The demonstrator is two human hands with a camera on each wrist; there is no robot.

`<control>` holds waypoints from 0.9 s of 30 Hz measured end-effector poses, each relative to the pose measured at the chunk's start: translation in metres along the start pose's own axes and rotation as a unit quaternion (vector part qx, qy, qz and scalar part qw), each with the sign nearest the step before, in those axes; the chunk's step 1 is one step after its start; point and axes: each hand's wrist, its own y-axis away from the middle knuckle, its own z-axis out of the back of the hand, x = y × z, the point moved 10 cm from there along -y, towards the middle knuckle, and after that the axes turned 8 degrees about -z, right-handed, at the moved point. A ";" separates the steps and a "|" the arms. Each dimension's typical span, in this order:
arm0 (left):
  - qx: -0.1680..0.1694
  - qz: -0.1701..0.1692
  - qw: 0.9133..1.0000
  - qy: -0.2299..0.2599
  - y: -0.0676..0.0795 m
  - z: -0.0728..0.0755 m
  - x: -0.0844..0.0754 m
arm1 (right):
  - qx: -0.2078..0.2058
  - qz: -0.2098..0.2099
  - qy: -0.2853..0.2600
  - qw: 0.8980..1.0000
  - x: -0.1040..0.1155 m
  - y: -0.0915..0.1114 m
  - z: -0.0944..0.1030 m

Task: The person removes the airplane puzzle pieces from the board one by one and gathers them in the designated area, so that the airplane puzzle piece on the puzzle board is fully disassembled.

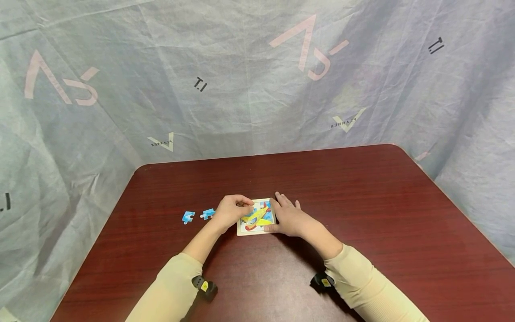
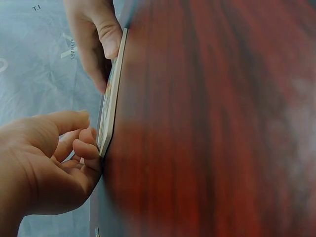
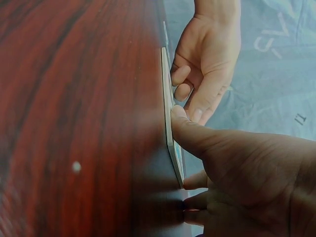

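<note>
A small jigsaw puzzle [image 1: 263,221] with a yellow and red airplane on blue lies in a pale wooden tray [image 1: 241,233] on the table. My right hand [image 1: 290,219] holds the tray by its right side, thumb at the near edge and fingers spread along the far right. In the right wrist view the thumb [image 3: 185,126] rests on the tray's rim. My left hand [image 1: 230,212] bends over the upper left of the puzzle, thumb and forefinger close together there. Whether a piece sits between those fingertips is hidden. A white gap shows in the picture's top part.
Left of the tray lie two loose blue jigsaw pieces, one puzzle piece [image 1: 187,217] farther out and another piece [image 1: 207,213] beside my left hand. The dark red table [image 1: 342,188] reaches back to a grey printed cloth [image 1: 241,112]. Both forearms wear black wrist devices [image 1: 205,287].
</note>
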 end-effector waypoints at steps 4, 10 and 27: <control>-0.002 0.010 1.000 -0.006 -0.001 0.000 -0.001 | 0.000 0.001 0.001 1.000 0.001 0.000 0.000; 0.001 0.017 1.000 -0.012 -0.004 -0.002 -0.001 | -0.001 0.001 0.006 1.000 0.002 0.000 0.002; -0.002 0.044 0.999 -0.021 -0.008 -0.011 0.002 | -0.002 0.001 0.016 1.000 0.003 0.001 0.002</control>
